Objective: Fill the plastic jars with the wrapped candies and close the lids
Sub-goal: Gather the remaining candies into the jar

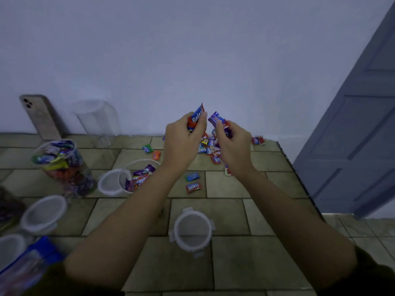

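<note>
Head view puts both of your hands above the far side of the tiled table [230, 214], just apart from each other. Your left hand [183, 138] is curled round a small bunch of wrapped candies, a blue-and-red one [197, 116] sticking up past the fingers. Your right hand [233, 143] pinches more, with a purple one [215, 119] on top. Under your hands lies the loose pile [210, 147].

You have three jars in sight: a packed jar [62, 167] at the left, a partly filled jar [139, 177] right of it, and an empty jar [96, 120] by the far wall. Three round lids show: one [111, 182] touching the partly filled jar, one [43, 213] near left, one [193, 230] near centre. A fourth round shape at the near-left edge is too blurred to name.

Four single candies lie apart: green [147, 148], orange [156, 155], blue [191, 176] and red [193, 187]. One phone [40, 116] leans on the wall.
</note>
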